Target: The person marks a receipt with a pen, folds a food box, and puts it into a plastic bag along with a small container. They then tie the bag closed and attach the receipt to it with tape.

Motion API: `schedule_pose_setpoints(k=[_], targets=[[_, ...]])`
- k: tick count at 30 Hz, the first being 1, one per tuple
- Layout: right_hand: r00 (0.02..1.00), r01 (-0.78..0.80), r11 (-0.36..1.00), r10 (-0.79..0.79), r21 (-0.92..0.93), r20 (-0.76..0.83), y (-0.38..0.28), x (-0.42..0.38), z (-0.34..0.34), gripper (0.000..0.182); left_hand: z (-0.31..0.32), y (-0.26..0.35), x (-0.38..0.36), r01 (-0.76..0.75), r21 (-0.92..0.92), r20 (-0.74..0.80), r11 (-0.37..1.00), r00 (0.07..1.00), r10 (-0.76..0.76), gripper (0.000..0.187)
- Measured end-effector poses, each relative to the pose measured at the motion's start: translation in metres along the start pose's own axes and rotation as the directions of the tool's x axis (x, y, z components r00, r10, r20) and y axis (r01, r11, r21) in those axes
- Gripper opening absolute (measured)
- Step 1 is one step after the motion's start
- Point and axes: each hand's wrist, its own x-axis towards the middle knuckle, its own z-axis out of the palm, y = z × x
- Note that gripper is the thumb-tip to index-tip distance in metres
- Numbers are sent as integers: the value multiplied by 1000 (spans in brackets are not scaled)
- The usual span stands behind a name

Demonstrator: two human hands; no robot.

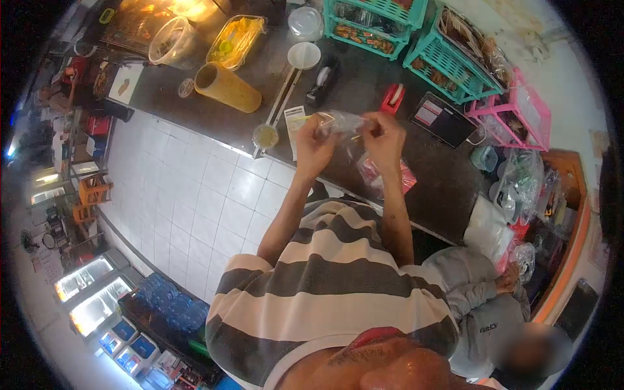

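Note:
Between my two hands a clear plastic bag (344, 121) is stretched above the dark counter. My left hand (314, 144) pinches its left end, beside a printed paper slip (293, 130). The right end is pinched by my right hand (383, 138), just below a red tape dispenser (392, 98). A red and clear plastic packet (403, 179) lies on the counter by my right wrist. Left of my left hand is a small cup with yellowish contents (265, 136). What the bag contains, if anything, is too small to tell.
Teal baskets (448, 71), a pink rack (520, 117) and a black tablet (443, 119) stand to the right. A yellow cylinder (227, 87), a tub (172, 41) and a tray (235, 42) are at the upper left. A person in grey (478, 305) sits at the lower right.

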Motion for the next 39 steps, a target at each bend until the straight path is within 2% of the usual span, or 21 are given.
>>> schedule_pose_setpoints(k=[3, 6, 7, 9, 11, 14, 15, 16, 18, 20, 22, 24, 26, 29, 32, 33, 34, 35, 36, 37, 39], targets=[[959, 177, 978, -197, -113, -204, 25, 12, -13, 27, -25, -29, 17, -382, 455, 18, 804, 907, 420, 22], [985, 104, 944, -142, -313, -102, -1, 12, -10, 28, -21, -39, 16, -237, 241, -179, 941, 942, 284, 19], [940, 254, 885, -321, -390, -117, -24, 15, -3, 27, -12, -25, 13, -322, 141, -140, 936, 929, 341, 21], [862, 419, 800, -499, -429, -88, -25, 17, 11, 26, -2, -16, 7, -447, 350, -5, 823, 878, 479, 21], [910, 392, 874, -415, -287, -23, 13, 20, 18, 26, -11, -22, 0, -526, 543, 137, 655, 825, 549, 22], [974, 207, 942, -223, -265, -33, 15, 12, 16, 24, -44, -33, 2, -309, 468, -245, 828, 855, 457, 18], [975, 212, 943, -220, -259, -5, 17, 8, 27, 24, -50, -29, 0, 9, -222, -407, 975, 908, -101, 15], [982, 168, 976, -154, -140, 106, 22, 0, 41, 21, -53, -28, -3, 248, -813, -152, 526, 782, -604, 12], [968, 105, 993, -92, -45, 233, 36, -10, 60, 18, -64, -36, -15, 283, -745, -179, 604, 788, -590, 13], [957, -279, 877, 221, 391, 187, 55, -13, 87, 16, -80, -48, -27, 346, -549, -221, 760, 817, -532, 16], [943, -327, 806, 248, 493, 221, 52, -15, 108, 22, -90, -59, -37, 203, -360, -301, 911, 899, -319, 14], [681, -731, 379, 439, 567, 586, 43, -21, 121, 25, -111, -65, -41, 348, -485, -272, 802, 812, -516, 16], [630, -773, 407, 399, 487, 666, 48, -28, 134, 28, -134, -73, -39, 325, -676, -217, 662, 770, -599, 17], [393, -920, 154, 399, 362, 829, 59, -33, 150, 30, -169, -70, -46, 272, -913, -20, 304, 714, -700, 18], [456, -887, 242, 321, 394, 830, 56, -32, 161, 36, -178, -76, -53, 177, -820, -114, 544, 881, -459, 13], [590, -771, 470, 275, 429, 759, 48, -34, 165, 36, -165, -32, -48, 227, -628, -213, 744, 870, -445, 6], [699, -608, 670, 197, 426, 688, 41, -36, 167, 37, -163, -42, -48, 235, -637, -199, 734, 870, -451, 6], [702, -606, 677, 207, 418, 681, 34, -35, 169, 37, -162, -60, -49, 255, -196, -381, 947, 870, -313, 13], [784, -327, 940, 211, 99, 583, 27, -35, 171, 37, -163, -79, -51, 264, 295, -471, 918, 876, -101, 20], [853, -5, 960, 151, -281, 500, 24, -33, 174, 37, -167, -98, -52, 213, 287, -515, 934, 856, -37, 23], [879, 153, 938, 14, -310, 477, 47, -38, 188, 38, -174, -127, -54, 240, 248, -602, 939, 797, -44, 15]])
